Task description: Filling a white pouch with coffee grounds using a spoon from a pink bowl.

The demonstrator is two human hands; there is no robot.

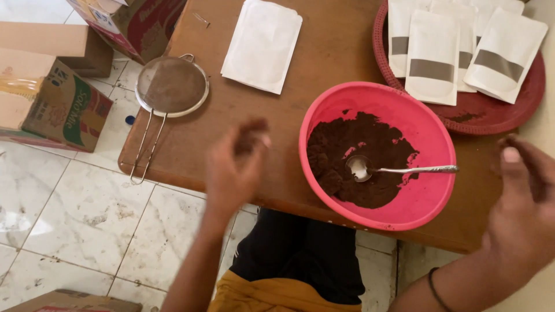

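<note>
On the far right corner of the wooden table (324, 52) stands a dark red round tray (497, 110) with several white stand-up pouches (457, 49), each with a grey strip across its front. Near the far edge, in the middle, lies a flat stack of white pouches (262, 45) with plain sides up. Beside the left edge of the table, on the tiled floor (75, 214), stand cardboard boxes (52, 98); one has a green, red and yellow print.

The pink plastic bowl (378, 156) sits at the near edge of the table and holds dark brown powder (352, 159) and a metal spoon (399, 169), whose handle points to the right. A round metal sieve (170, 86) lies at the left edge, its wire handle toward the near corner.

The left hand (234, 167) hovers left of the bowl, fingers loosely curled, holding nothing. The right hand (523, 202) is right of the bowl, also loose and empty, blurred.
</note>
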